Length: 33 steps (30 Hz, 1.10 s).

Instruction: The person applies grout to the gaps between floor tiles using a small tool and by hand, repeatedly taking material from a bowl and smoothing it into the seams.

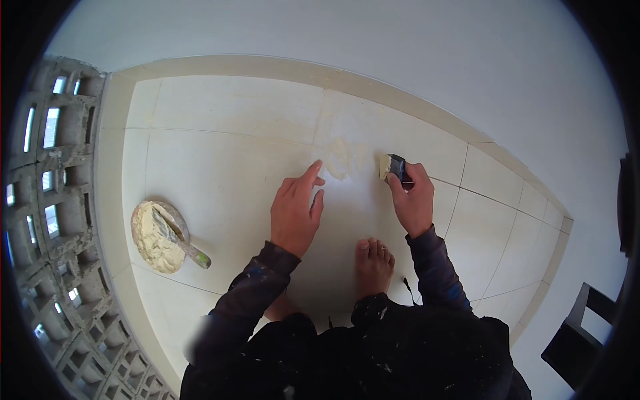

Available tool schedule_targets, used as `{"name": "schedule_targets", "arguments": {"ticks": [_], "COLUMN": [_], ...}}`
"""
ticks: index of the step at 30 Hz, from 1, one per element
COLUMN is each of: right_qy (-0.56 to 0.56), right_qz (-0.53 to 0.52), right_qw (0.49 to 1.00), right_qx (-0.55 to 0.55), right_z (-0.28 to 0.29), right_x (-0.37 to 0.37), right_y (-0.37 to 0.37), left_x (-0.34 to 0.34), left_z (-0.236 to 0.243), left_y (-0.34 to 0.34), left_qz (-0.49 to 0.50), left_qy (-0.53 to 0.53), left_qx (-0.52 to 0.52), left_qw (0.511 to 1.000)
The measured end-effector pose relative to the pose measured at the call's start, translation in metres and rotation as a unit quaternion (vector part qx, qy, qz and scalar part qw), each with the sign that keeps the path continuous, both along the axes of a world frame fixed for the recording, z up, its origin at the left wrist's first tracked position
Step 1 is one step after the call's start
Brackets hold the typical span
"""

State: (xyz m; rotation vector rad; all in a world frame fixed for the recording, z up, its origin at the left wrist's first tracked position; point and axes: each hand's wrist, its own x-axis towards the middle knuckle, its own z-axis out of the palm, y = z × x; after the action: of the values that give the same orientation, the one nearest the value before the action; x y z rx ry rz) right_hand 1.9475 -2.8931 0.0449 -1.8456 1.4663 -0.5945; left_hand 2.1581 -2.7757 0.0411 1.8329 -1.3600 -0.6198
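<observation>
My right hand (415,200) grips a small dark spreader (397,166) between thumb and fingers, and a lump of cream-coloured grout paste (385,167) sits on its left edge. The spreader is held close over the pale floor tiles (220,173). To its left, a smear of the same paste (339,159) lies on the tile near a joint. My left hand (298,210) is beside that smear, its fingers apart and the index finger pointing forward, with nothing held. Whether its fingertip touches the tile I cannot tell.
At the left stands a round bowl of cream paste (155,247) with a green-handled putty knife (180,238) resting in it. A pierced block wall (57,200) runs along the left. A plain wall (373,47) rises beyond the tile skirting. My bare foot (373,267) is on the floor between my arms.
</observation>
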Motion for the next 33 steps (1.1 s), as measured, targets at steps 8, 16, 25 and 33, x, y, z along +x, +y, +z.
{"name": "schedule_targets", "arguments": {"ticks": [8, 16, 25, 33], "right_qy": [-0.032, -0.061, -0.077, -0.069], "right_qz": [-0.035, -0.051, -0.035, 0.065], "right_qw": [0.997, 0.996, 0.995, 0.993], "right_qx": [0.055, 0.049, 0.056, 0.073], "right_z": [0.008, 0.001, 0.001, 0.011], "right_x": [-0.023, -0.046, -0.048, -0.039], "right_y": [0.019, 0.016, 0.017, 0.016], "left_x": [-0.005, 0.000, 0.011, 0.008], "left_z": [-0.051, -0.058, -0.046, -0.035], "left_y": [-0.072, -0.061, 0.029, 0.073], "left_qz": [-0.075, -0.103, -0.064, 0.007], "left_qy": [-0.155, -0.183, -0.134, -0.129], "left_qx": [-0.019, -0.056, 0.001, 0.019], "left_qw": [0.985, 0.976, 0.989, 0.991]}}
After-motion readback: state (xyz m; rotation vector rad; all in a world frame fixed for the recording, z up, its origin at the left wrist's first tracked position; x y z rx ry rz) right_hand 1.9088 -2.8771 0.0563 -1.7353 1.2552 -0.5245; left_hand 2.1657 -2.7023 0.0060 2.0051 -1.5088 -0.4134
